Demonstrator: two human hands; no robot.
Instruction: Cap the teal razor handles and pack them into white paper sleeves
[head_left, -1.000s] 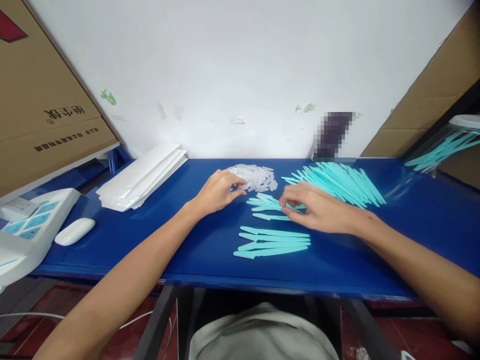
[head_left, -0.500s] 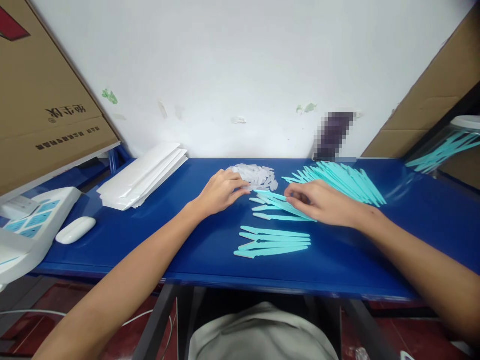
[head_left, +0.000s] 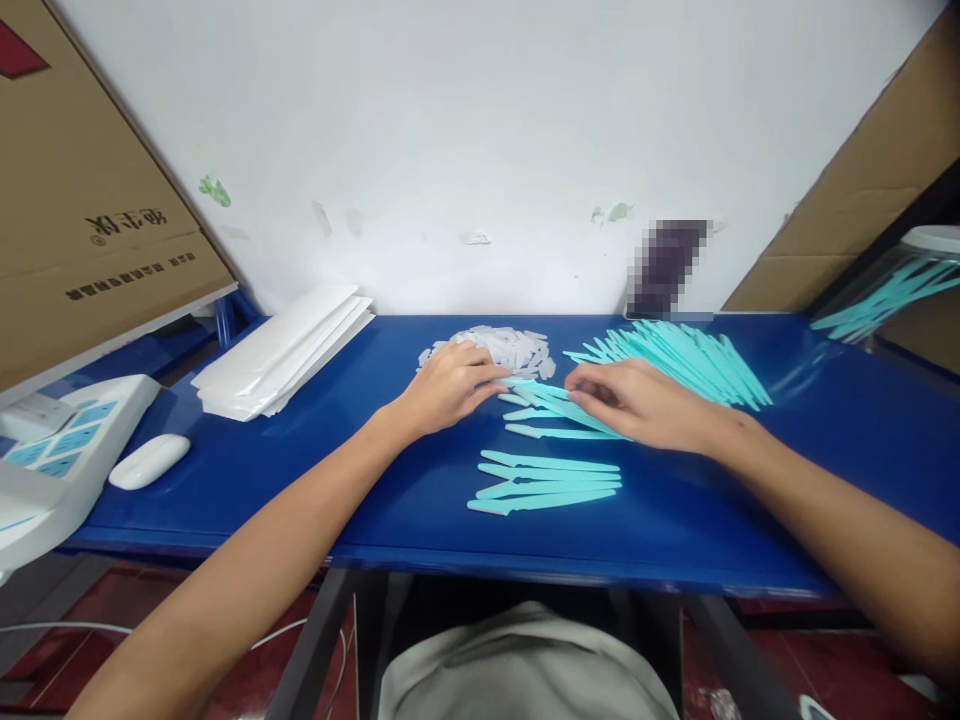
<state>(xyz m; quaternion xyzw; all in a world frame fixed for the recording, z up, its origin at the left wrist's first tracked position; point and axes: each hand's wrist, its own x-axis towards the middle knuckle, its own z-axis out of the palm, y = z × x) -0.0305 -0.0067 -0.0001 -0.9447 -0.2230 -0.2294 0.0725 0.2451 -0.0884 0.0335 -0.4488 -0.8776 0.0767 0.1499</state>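
My right hand (head_left: 619, 398) is closed, pinching the handle of a turquoise eyebrow razor (head_left: 544, 388) that points left. My left hand (head_left: 457, 385) is closed too, thumb and fingers pressed together at that razor's tip; anything small between them is hidden. Behind the left hand lies a pile of translucent whitish blade caps (head_left: 517, 350). Several loose razors (head_left: 544, 432) fan out below the held one. Nearer the table's front edge, another group of razors (head_left: 555, 490) lies side by side. A larger heap of razors (head_left: 690, 360) spreads behind my right hand.
On the blue table (head_left: 405, 510) a stack of white envelopes (head_left: 281, 355) lies back left, with a white oval case (head_left: 150, 462) and a white device (head_left: 82, 450) beyond. A pixelated object (head_left: 667, 270) leans on the wall. A clear jar of razors (head_left: 900, 290) is far right.
My left hand has moved slightly right, from the edge of the cap pile to the tip of the held razor. My right hand has shifted a little left with the razor.
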